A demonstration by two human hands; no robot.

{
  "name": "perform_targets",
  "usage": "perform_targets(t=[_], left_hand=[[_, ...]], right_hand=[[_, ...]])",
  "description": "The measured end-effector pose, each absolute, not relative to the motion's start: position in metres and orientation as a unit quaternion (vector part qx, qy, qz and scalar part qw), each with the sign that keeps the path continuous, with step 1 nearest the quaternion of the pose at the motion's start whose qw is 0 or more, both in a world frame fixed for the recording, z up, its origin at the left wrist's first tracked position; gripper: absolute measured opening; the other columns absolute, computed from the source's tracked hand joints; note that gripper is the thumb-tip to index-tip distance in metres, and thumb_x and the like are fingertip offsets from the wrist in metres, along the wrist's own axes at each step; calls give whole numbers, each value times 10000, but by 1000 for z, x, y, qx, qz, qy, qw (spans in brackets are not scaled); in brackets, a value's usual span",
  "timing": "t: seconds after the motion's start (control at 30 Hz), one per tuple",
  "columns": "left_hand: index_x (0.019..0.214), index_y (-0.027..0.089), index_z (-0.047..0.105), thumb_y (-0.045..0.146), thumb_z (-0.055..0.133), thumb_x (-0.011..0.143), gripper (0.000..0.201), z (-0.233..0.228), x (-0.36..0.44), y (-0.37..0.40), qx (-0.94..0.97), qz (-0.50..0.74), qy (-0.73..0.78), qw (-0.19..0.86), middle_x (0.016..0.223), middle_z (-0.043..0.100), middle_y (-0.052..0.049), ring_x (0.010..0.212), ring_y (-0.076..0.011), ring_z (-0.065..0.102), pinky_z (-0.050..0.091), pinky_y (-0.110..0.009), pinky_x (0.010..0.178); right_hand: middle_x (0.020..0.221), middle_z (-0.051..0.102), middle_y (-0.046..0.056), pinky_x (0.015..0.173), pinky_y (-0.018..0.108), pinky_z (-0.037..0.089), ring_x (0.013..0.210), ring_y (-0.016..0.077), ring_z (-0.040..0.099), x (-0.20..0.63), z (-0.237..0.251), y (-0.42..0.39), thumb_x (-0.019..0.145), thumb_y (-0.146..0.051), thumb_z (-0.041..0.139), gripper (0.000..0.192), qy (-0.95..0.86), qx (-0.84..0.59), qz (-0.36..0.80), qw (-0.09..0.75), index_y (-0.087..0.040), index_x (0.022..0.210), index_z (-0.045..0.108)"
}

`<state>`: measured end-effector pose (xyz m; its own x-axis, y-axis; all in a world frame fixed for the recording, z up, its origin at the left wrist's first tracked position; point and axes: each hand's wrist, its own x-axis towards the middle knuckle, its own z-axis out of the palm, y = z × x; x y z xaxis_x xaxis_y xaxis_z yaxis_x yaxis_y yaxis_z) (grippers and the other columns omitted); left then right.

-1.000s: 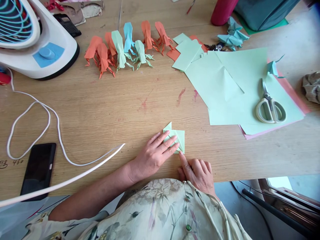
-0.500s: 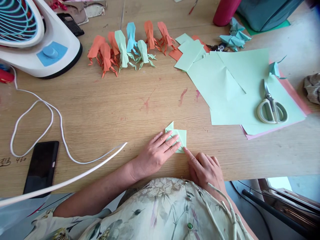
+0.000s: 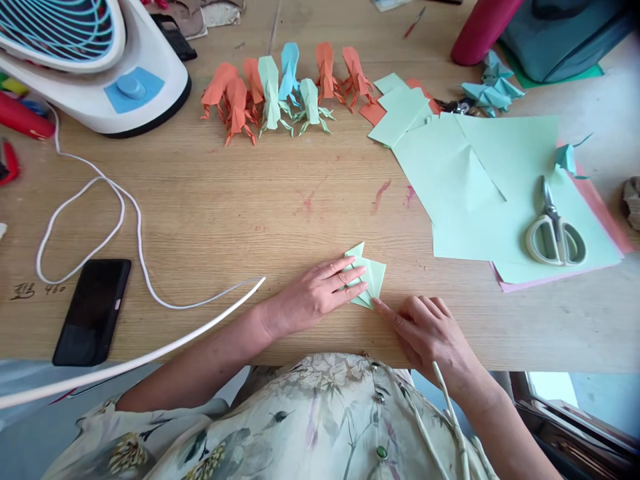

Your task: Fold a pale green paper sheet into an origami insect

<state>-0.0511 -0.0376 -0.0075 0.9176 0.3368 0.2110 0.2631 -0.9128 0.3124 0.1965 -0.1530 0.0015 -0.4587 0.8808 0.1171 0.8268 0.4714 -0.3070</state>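
Observation:
A small folded piece of pale green paper [image 3: 374, 275] lies on the table in front of me, with one pointed flap sticking up at its upper left. My left hand [image 3: 323, 291] rests flat over its left part, fingers spread and pressing it down. At the paper's lower corner, the index fingertip of my right hand [image 3: 430, 330] touches the fold. That finger is stretched out while the others curl loosely, and nothing is gripped in the hand. The right thumb is hidden.
Folded paper figures [image 3: 270, 93] stand at the back. Green sheets [image 3: 465, 227] with scissors [image 3: 555, 233] on them lie to the right. On the left are a fan [image 3: 145, 113], a phone [image 3: 93, 312] and a white cable [image 3: 139, 233]. A red bottle [image 3: 483, 33] stands at the back right.
The paper's right side has gone from squarish to slanted, narrowing to a lower corner. My right index finger has stayed at that corner, while the whole view has shifted slightly.

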Motion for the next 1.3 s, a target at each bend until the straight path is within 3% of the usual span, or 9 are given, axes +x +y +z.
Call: perform_targets(t=[0.07, 0.13, 0.23, 0.57, 0.77, 0.97, 1.13, 1.3], left_hand=[[1357, 180, 565, 114, 410, 1014, 382, -7, -51, -36, 969, 128, 156, 142, 1473, 519, -87, 1441, -245, 378, 441, -432, 1137], [1361, 196, 563, 118, 397, 1021, 386, -7, -51, -36, 969, 129, 157, 141, 1474, 519, -76, 1440, -235, 381, 444, -421, 1132], [1341, 192, 578, 121, 408, 1021, 370, -6, -49, -36, 968, 141, 158, 135, 1452, 544, -74, 1424, -220, 410, 446, -399, 1129], [1302, 197, 607, 204, 550, 980, 327, -8, -43, -39, 969, 162, 146, 117, 1432, 561, -103, 1417, -274, 417, 416, -488, 1135], [1257, 155, 628, 130, 507, 990, 295, -10, -42, -44, 967, 195, 142, 83, 1388, 600, -104, 1316, -217, 541, 507, -369, 1063], [1104, 158, 688, 162, 536, 984, 194, -15, -40, -45, 964, 221, 132, 64, 1207, 713, -61, 1278, -222, 578, 509, -392, 1088], [1177, 70, 658, 117, 540, 967, 245, -12, -45, -48, 968, 218, 106, 71, 1249, 683, -148, 1265, -237, 588, 507, -368, 1096], [1238, 116, 639, 132, 448, 1005, 302, -5, -52, -50, 980, 148, 102, 82, 1374, 607, -126, 1366, -253, 488, 443, -426, 1152]], right_hand=[[1117, 647, 123, 783, 396, 430, 959, 258, 572, 197, 1, -152, 938, -98, 489, 575, -850, -499, 96, 134, -243, 1491, 439], [1370, 578, 132, 915, 455, 439, 1227, 313, 510, 200, 1, -149, 938, -91, 495, 529, -865, -472, 100, 139, -222, 1451, 490], [1455, 535, 111, 1035, 502, 406, 1394, 312, 390, 206, -2, -143, 957, -85, 471, 481, -883, -428, 121, 152, -184, 1426, 505], [1395, 586, 110, 1042, 517, 431, 1330, 291, 480, 203, -6, -140, 960, -101, 484, 494, -882, -410, 146, 181, -217, 1441, 497], [1400, 583, 93, 1058, 519, 416, 1326, 286, 482, 202, -8, -142, 972, -122, 487, 473, -878, -414, 162, 178, -242, 1429, 509], [1435, 550, 111, 1059, 516, 410, 1320, 284, 485, 203, -8, -142, 963, -95, 485, 484, -876, -414, 166, 181, -215, 1431, 501], [1420, 568, 108, 1060, 508, 407, 1323, 279, 483, 203, -7, -141, 965, -110, 489, 493, -877, -411, 174, 180, -204, 1449, 478], [1408, 580, 117, 1042, 487, 419, 1303, 269, 506, 206, -6, -138, 981, -127, 465, 490, -875, -408, 186, 181, -192, 1467, 455]])
